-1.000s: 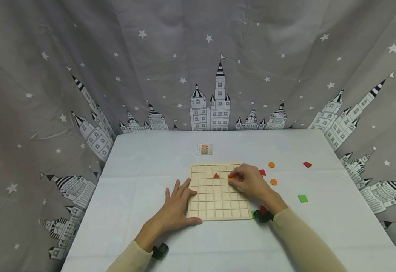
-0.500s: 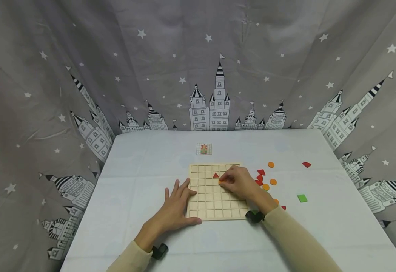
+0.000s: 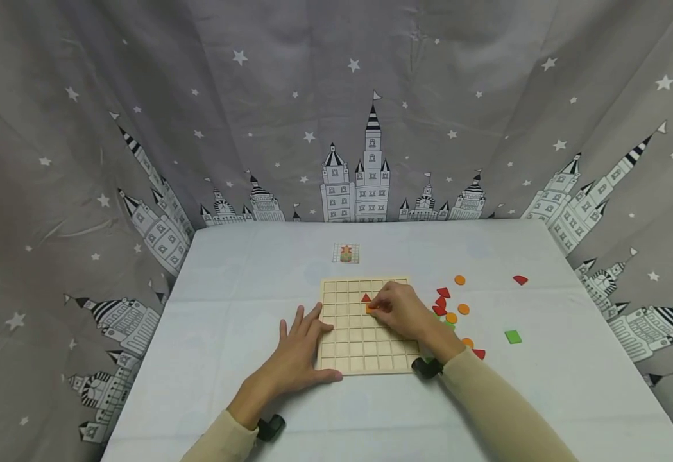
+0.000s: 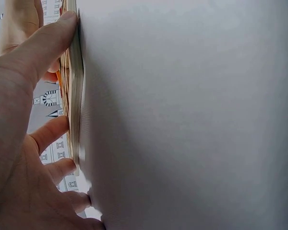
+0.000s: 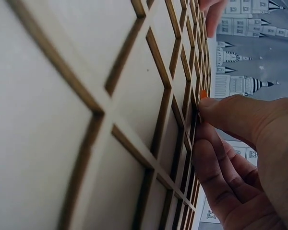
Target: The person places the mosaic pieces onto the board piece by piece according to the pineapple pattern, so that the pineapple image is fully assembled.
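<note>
Pale wooden board (image 3: 348, 350): its surface is bearing a brown-edged grid (image 5: 159, 124). From its centre, a red triangle (image 3: 366, 298) and an orange piece (image 3: 369, 309) are showing at twelve o'clock, a green square (image 3: 512, 337) at three. Beyond, at twelve, a grey curtain (image 3: 451, 58) is displaying white stars (image 3: 353, 65) and black-and-white castles (image 3: 373, 173).

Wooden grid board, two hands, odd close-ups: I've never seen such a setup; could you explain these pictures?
There is no robot here, just a person's two bare hands. The wide picture comes from a camera worn on the head; each close-up comes from a small camera worn on a wrist. On the white table lies a wooden grid board with a red triangle on it. Beyond it is a small picture card; to its right lie red pieces, orange discs and green pieces. The left hand touches the board's left side. The right hand pinches an orange piece at the grid, close to the triangle.
</note>
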The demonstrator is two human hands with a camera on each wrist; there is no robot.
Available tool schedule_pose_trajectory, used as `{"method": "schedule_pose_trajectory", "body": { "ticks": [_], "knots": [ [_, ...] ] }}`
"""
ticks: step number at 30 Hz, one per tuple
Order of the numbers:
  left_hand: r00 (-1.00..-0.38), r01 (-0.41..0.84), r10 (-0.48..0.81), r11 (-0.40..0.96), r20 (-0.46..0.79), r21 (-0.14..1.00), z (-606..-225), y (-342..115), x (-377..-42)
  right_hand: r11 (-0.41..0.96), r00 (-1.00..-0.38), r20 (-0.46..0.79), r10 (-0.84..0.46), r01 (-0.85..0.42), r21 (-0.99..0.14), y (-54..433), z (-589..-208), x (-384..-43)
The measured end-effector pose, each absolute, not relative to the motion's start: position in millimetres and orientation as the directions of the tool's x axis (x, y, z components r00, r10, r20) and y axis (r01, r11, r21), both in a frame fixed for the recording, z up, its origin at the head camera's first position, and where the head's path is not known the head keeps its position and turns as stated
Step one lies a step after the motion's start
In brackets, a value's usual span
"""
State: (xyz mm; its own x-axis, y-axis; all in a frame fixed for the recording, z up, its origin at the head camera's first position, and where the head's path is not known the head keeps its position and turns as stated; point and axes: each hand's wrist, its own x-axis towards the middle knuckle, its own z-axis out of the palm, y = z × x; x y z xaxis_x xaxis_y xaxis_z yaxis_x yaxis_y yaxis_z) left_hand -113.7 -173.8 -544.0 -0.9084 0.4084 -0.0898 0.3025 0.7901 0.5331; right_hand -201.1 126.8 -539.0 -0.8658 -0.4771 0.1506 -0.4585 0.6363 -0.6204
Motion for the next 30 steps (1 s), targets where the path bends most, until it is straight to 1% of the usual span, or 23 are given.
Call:
{"method": "schedule_pose_trajectory", "body": {
  "ticks": [7, 13, 19, 30],
  "knots": [
    [-0.907, 0.299, 0.409, 0.794, -0.101, 0.530, -542.5, -172.9, -115.3, 0.629, -0.860, 0.169, -0.482, -0.474, -0.617, 125.1, -537.7, -201.9],
    [-0.908, 0.309, 0.412, 0.783, -0.077, 0.540, -541.4, -172.3, -113.6, 0.612, -0.848, 0.180, -0.497, -0.491, -0.621, 125.0, -539.2, -202.3],
    [-0.908, 0.301, 0.409, 0.789, -0.091, 0.536, -542.3, -172.0, -113.4, 0.588, -0.827, 0.213, -0.520, -0.527, -0.613, 122.7, -540.5, -202.3],
    [-0.907, 0.301, 0.411, 0.787, -0.094, 0.539, -541.7, -173.4, -112.1, 0.570, -0.824, 0.227, -0.519, -0.531, -0.627, 121.3, -544.3, -202.9]
  ]
}}
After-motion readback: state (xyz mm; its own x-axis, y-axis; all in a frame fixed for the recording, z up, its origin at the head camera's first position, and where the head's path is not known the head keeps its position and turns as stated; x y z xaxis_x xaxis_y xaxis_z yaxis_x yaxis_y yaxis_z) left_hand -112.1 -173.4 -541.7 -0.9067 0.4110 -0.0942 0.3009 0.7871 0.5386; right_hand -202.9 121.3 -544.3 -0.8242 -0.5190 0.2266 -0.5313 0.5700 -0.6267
